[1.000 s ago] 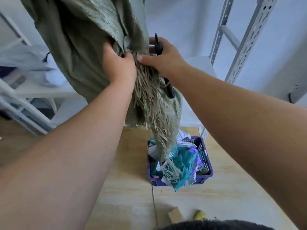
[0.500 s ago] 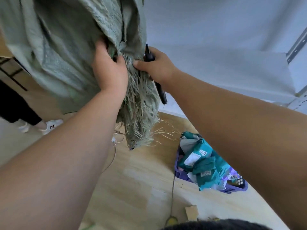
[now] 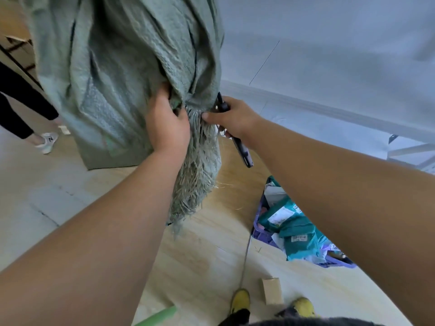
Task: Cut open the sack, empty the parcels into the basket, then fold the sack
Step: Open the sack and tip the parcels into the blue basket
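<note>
Sack (image 3: pixel 127 74) hangs raised in front of you, its frayed open end (image 3: pixel 197 170) dangling over the wooden floor (image 3: pixel 207 262), off to the left of the basket (image 3: pixel 259 228). Your left hand (image 3: pixel 166 124) grips the bunched neck; your right hand (image 3: pixel 233 116) pinches the same gather with its thumb while its fingers wrap a black cutter (image 3: pixel 240 147). Since a second ago the frayed end has swung away from above the basket, which now sits at lower right, heaped with teal parcels (image 3: pixel 294 229). A small box (image 3: pixel 271 290) lies between your yellow shoes (image 3: pixel 240 301). Another person's leg and white sneaker (image 3: pixel 48 141) show at left. A pale wall (image 3: pixel 329 43) runs behind.
</note>
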`<state>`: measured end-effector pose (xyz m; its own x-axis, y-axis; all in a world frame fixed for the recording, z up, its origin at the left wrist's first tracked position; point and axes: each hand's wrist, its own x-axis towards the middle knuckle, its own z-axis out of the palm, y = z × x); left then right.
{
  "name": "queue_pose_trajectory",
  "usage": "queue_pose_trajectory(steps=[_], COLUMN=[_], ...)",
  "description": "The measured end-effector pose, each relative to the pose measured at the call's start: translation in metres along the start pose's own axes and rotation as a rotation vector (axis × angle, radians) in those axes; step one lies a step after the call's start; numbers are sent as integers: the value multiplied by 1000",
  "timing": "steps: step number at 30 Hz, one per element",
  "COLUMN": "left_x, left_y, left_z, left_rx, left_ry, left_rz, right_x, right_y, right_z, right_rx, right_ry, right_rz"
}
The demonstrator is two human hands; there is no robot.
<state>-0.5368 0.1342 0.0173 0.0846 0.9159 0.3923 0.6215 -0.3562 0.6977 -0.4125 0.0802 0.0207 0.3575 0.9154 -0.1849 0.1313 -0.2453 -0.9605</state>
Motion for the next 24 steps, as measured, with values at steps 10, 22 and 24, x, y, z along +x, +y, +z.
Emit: queue_pose_trajectory(steps=[10, 22, 24], left_x=[-59, -113, -119], left_y=[-49, -89, -97], left_z=[73, 109, 109], left_rx=[15, 179, 228], left_ry=[-222, -430, -443], left_rz=[-55, -238, -275], right_x=[-18, -60, -63], right_y=[86, 172, 180], right_z=[-40, -69, -67], right_rx=[-243, -155, -169], right_ry=[-94, 15, 9], right_rz=[310, 599, 622])
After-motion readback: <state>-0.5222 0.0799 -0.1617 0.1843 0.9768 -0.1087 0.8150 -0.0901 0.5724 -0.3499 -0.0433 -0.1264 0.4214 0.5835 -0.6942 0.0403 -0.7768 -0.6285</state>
